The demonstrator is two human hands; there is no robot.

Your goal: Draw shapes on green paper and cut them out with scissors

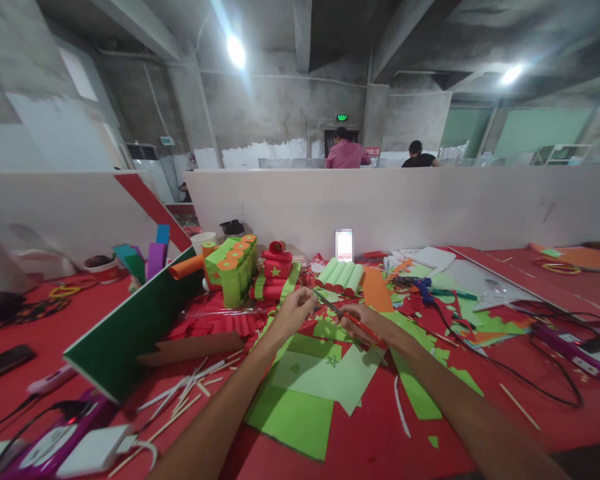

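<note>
Head view: right hand (379, 323) snug around red-handled scissors (365, 327), left hand (297, 309) by their tips, its grip unclear.

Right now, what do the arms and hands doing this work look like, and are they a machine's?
No, they are a person's. The left hand and right hand wear no gloves. The left forearm and right forearm show no sleeves, watches or cables. Rings are too small to tell.
</note>
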